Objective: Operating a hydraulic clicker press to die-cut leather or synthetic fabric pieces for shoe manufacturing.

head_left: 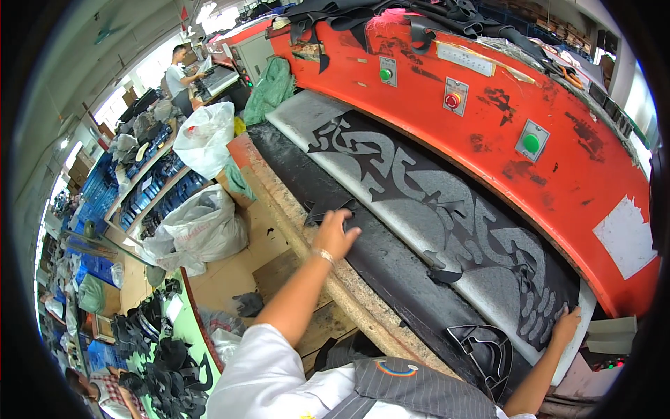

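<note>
My left hand is over the dark front ledge, fingers curled at a small black cut piece; its palm side is hidden. My right hand is at the right end of a black sheet, fingers bent at the edge of the sheet. Curved shapes have been cut out of this sheet, and the grey board under it shows through the gaps. Nearer to me, a metal cutting die with curved blades lies on the ledge. A dark scrap hangs over the board's front edge.
A red machine beam with green and red buttons spans the far side, black scraps on top. A worn wooden edge borders the ledge. White bags stand left, black pieces cover a green table, and another person works far left.
</note>
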The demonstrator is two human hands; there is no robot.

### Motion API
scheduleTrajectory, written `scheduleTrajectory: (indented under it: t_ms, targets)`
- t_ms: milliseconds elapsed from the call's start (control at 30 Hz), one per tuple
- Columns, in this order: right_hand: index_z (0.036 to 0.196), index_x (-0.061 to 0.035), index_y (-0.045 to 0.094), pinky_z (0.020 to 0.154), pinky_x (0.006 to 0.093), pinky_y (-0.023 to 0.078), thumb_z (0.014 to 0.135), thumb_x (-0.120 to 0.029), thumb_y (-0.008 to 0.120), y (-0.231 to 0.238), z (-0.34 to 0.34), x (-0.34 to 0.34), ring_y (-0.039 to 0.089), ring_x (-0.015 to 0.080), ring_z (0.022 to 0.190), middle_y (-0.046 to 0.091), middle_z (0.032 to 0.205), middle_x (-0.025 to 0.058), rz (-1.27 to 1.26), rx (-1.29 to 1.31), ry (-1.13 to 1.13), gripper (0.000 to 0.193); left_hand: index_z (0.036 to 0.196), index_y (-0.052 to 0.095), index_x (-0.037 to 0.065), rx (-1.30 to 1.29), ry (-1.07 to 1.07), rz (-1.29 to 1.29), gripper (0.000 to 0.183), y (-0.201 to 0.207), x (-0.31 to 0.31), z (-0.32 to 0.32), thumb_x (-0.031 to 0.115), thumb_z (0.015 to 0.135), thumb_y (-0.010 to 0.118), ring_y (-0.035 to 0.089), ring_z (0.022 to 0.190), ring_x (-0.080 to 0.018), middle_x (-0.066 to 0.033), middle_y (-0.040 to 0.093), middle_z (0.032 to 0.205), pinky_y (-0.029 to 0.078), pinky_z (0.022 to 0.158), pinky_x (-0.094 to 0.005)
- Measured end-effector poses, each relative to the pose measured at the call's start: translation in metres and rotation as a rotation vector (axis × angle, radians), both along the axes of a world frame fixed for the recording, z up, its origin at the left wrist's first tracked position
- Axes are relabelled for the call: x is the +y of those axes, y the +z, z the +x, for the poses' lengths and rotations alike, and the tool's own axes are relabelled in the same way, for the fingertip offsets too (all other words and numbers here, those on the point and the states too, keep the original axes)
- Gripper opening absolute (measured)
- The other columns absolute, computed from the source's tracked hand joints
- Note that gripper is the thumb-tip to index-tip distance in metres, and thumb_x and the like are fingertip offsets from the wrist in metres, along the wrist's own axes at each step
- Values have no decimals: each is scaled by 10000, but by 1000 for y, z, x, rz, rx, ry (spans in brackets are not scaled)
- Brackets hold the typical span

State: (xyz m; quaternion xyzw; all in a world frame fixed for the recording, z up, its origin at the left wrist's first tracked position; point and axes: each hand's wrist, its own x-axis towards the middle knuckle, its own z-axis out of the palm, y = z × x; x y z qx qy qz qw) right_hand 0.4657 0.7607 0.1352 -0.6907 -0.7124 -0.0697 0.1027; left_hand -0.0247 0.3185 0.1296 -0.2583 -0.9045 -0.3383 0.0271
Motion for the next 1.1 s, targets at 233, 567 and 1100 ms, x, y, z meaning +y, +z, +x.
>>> scheduleTrajectory:
  t_ms: [233, 567, 1100]
  targets:
    - [1197, -49, 474, 789, 485, 471, 986, -284, 440, -33, 45, 52, 599, 410, 939, 562, 1121, 233, 248, 59, 244, 318, 1317, 448, 104, -151, 186, -575, 585, -17, -7, -94, 334, 838, 692, 544, 1163, -350, -135, 468, 1329, 482, 936, -443]
    - [1135, -20, 558, 547, 203, 415, 936, -186, 570, 34, 119, -90, 522, 64, 677, 587, 940, 14, -245, 1192, 480, 259, 1062, 607, -1, -691, -304, 355, 465, 27, 22, 79, 308, 762, 779, 631, 863, -197, -140, 670, 943, 511, 784, -356]
    - [1100, 6, 571, 815, 259, 475, 934, -40, 550, 28, -225, -347, 592, 114, 895, 621, 1011, 49, -772, 1011, 1468, 173, 1048, 583, 45, -722, -403, 1171, 353, 0, -57, 196, 67, 748, 767, 566, 843, -109, -14, 612, 850, 459, 764, -267]
